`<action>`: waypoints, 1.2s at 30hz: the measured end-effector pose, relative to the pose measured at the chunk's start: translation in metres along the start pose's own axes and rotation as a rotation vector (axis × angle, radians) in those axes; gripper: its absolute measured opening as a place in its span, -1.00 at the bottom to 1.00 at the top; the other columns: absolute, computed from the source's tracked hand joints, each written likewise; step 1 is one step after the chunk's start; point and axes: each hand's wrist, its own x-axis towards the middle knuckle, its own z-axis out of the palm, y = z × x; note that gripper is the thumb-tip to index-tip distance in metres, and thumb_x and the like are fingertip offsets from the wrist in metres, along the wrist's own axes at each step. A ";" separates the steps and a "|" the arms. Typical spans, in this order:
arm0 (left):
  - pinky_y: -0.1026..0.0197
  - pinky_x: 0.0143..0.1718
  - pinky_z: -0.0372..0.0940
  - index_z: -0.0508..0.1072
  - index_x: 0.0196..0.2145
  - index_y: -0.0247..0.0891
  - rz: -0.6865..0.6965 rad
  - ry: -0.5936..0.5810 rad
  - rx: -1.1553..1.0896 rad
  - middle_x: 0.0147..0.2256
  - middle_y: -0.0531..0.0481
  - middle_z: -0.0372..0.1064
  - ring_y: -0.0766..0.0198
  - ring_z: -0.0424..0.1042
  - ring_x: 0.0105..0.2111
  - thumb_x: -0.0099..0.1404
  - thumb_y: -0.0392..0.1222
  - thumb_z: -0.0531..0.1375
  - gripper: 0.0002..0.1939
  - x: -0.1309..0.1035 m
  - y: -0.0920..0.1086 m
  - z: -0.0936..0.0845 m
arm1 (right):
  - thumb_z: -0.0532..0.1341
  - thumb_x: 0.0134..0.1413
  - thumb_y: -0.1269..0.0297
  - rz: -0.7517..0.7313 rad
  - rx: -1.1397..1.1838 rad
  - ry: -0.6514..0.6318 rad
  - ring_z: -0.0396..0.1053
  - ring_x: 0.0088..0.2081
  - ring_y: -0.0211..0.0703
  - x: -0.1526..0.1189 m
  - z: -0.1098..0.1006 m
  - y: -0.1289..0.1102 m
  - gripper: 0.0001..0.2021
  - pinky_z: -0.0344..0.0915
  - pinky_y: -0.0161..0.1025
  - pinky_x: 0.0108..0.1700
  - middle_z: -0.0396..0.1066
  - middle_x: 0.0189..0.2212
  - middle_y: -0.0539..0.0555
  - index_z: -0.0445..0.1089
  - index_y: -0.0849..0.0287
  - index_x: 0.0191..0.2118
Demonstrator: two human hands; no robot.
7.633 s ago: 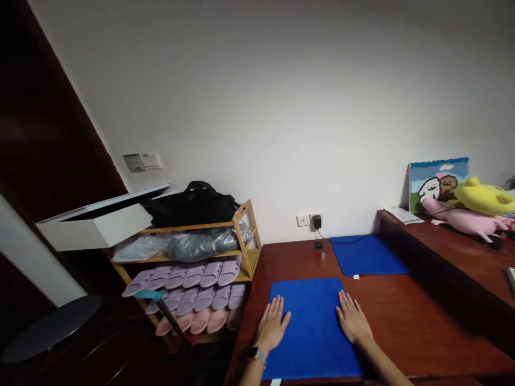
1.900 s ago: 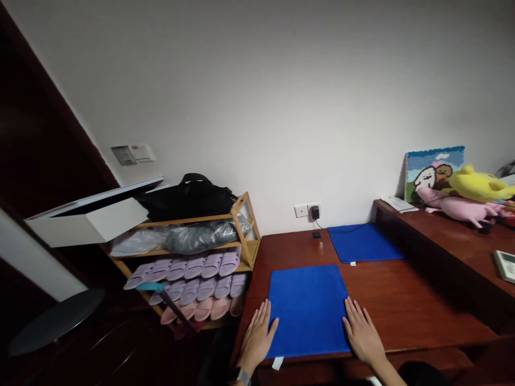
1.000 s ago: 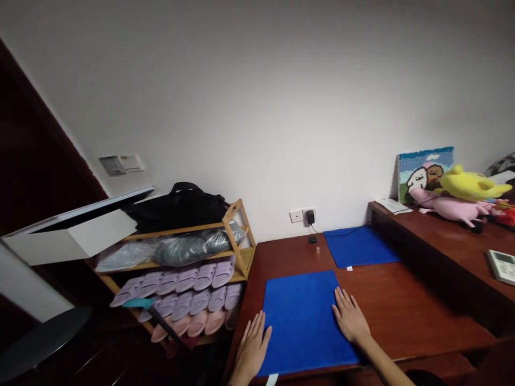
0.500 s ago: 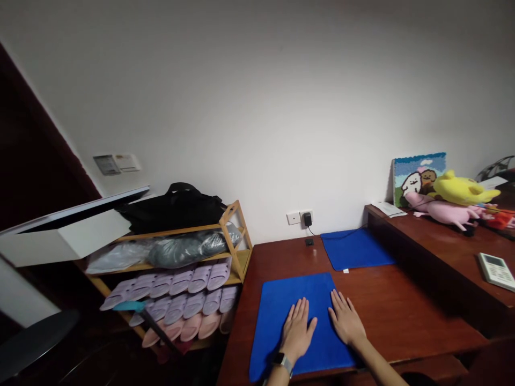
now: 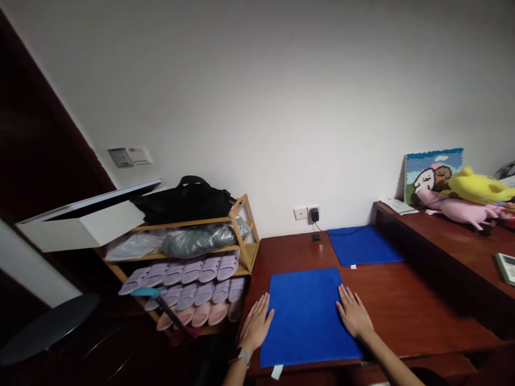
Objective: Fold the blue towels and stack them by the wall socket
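Note:
A blue cloth (image 5: 308, 316) lies flat on the brown wooden desk (image 5: 410, 305), a white tag sticking out at its near left corner. At the cloth's left edge rests my left hand (image 5: 256, 323), palm down with fingers stretched forward, a watch or band on the wrist. My right hand (image 5: 354, 313) lies flat at the opposite edge, fingertips by the far right part of the cloth. Neither hand holds anything. Farther back on the desk is a second blue cloth (image 5: 364, 246), with a small white tag and a thin cable across its far side.
Left of the desk stands a wooden shoe rack (image 5: 245, 236) with lilac and pink slippers and a black bag (image 5: 187, 201) on top. A plugged-in adapter (image 5: 314, 215) sits on the wall. Plush toys (image 5: 462, 206) and a dog picture (image 5: 434, 174) occupy the raised right ledge.
My left hand has moved left from the middle of the near cloth to its left edge, uncovering the tag. My right hand stays at the right edge. The view has shifted slightly left.

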 end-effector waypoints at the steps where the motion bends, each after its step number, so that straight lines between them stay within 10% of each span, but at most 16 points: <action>1: -0.05 0.46 -0.02 0.04 0.48 -0.17 -0.001 0.019 -0.003 0.47 -0.05 -0.03 0.13 -0.02 0.46 0.56 0.21 -0.17 -0.31 -0.001 0.002 0.001 | -0.26 0.40 -0.01 0.000 -0.004 -0.001 -0.25 0.52 -0.07 0.001 0.002 0.001 -0.28 -0.29 0.00 0.51 -0.19 0.52 0.04 -0.14 0.28 0.52; 22: -0.02 0.42 0.11 0.25 0.40 -0.11 -0.050 0.090 -0.065 0.39 0.00 0.21 0.14 0.19 0.38 0.54 0.11 -0.11 -0.40 0.002 0.004 -0.007 | -0.30 0.41 0.02 0.017 -0.001 -0.017 -0.31 0.53 -0.12 0.055 -0.006 -0.005 -0.29 -0.33 -0.07 0.51 -0.26 0.53 0.03 -0.20 0.31 0.52; 25: 0.01 0.41 0.14 0.30 0.37 -0.15 -0.078 0.162 -0.036 0.36 -0.03 0.28 0.15 0.24 0.36 0.55 0.04 -0.17 -0.41 0.014 0.034 -0.006 | -0.31 0.41 0.02 0.010 0.022 -0.017 -0.31 0.53 -0.12 0.054 -0.009 -0.007 -0.28 -0.32 -0.06 0.51 -0.25 0.53 0.04 -0.19 0.32 0.52; 32: -0.08 0.48 -0.04 0.01 0.49 -0.19 0.304 0.005 -0.043 0.48 -0.04 -0.04 0.11 -0.05 0.47 0.56 0.13 -0.21 -0.33 0.058 0.181 0.037 | -0.27 0.41 0.06 0.002 0.024 0.003 -0.28 0.53 -0.09 0.054 -0.010 -0.007 -0.30 -0.30 -0.04 0.50 -0.21 0.52 0.07 -0.16 0.32 0.52; 36: -0.13 0.49 -0.09 -0.08 0.50 -0.22 0.284 -0.069 -0.033 0.49 -0.09 -0.12 0.09 -0.13 0.48 0.56 0.15 -0.27 -0.30 0.068 0.190 0.055 | -0.28 0.41 0.06 -0.003 0.010 -0.005 -0.28 0.53 -0.10 0.054 -0.011 -0.007 -0.30 -0.31 -0.06 0.50 -0.20 0.52 0.05 -0.16 0.31 0.52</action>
